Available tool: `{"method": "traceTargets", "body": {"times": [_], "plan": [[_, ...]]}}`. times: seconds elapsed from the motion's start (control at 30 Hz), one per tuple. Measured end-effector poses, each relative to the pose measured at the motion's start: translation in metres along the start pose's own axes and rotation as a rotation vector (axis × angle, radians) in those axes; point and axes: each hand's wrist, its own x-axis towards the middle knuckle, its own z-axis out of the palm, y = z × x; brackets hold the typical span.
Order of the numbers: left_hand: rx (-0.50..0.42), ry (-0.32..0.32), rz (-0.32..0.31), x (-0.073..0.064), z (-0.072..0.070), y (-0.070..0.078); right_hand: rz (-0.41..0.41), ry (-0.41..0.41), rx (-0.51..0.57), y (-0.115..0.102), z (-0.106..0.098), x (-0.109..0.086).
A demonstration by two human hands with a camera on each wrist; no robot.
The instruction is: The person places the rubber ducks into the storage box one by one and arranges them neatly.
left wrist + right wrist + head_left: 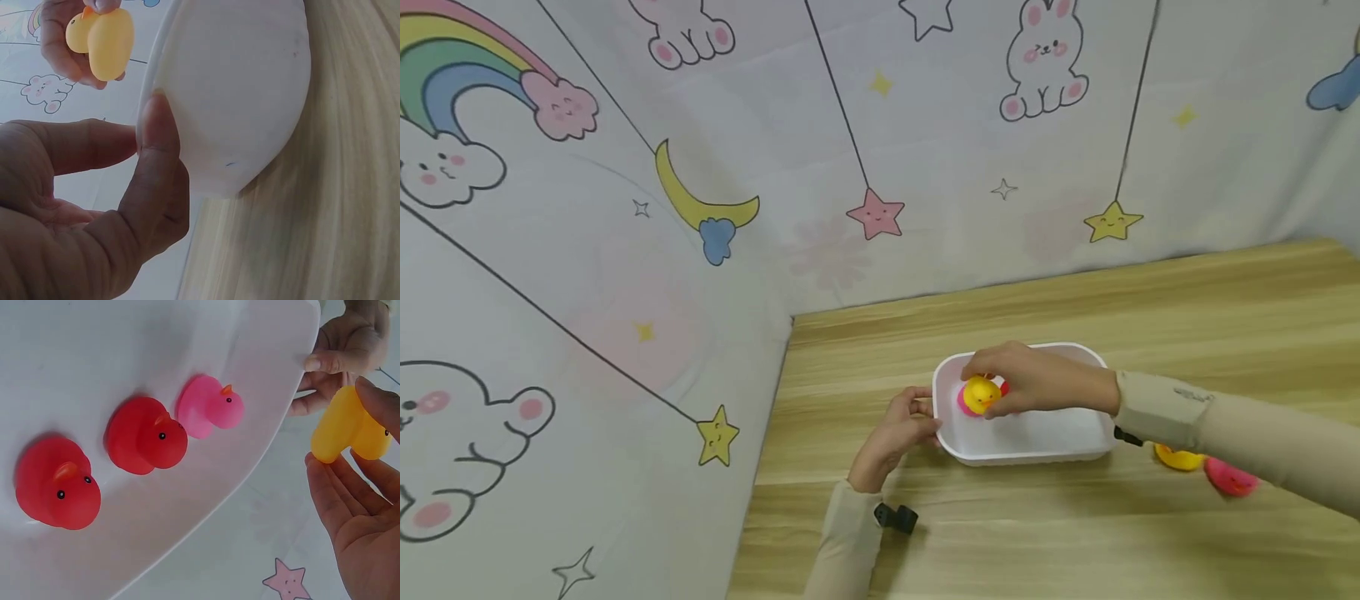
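Note:
A yellow rubber duck (981, 395) is pinched between the thumb and fingers of my right hand (1030, 380), raised over the left part of a white plastic tub (1037, 457). My left hand (891, 435) grips the tub's left end. In the left wrist view, its thumb and a finger pinch the rim (150, 81). Inside the tub, the right wrist view shows a red duck (59, 484), a second red duck (147, 437) and a pink duck (209, 406) standing in a row along one side. The right hand hides most of them in the head view.
Right of the tub, partly behind the right forearm, a yellow duck (1178, 458) and a pinkish-red duck (1231, 477) lie on the wooden table (1037, 533). A white cloth with cartoon prints (955, 142) hangs behind and along the left side of the table.

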Motion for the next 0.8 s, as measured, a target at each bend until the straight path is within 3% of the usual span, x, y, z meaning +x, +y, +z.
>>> {"method": "traceTargets", "body": {"times": [0.17,0.3,0.53,0.8], "plan": [[0.002,0.024,0.003,-0.002,-0.005,0.003,-0.045,-0.058,-0.025,-0.002,0.005,0.016],[-0.005,0.027,0.005,-0.003,-0.008,0.003,-0.075,-0.057,-0.041,0.000,0.011,0.023],[-0.003,0.018,0.000,-0.001,-0.006,0.002,-0.097,-0.013,-0.040,0.009,0.020,0.025],[-0.013,0.016,0.003,0.000,0.001,0.000,-0.083,-0.024,-0.048,0.021,0.032,0.021]]}}
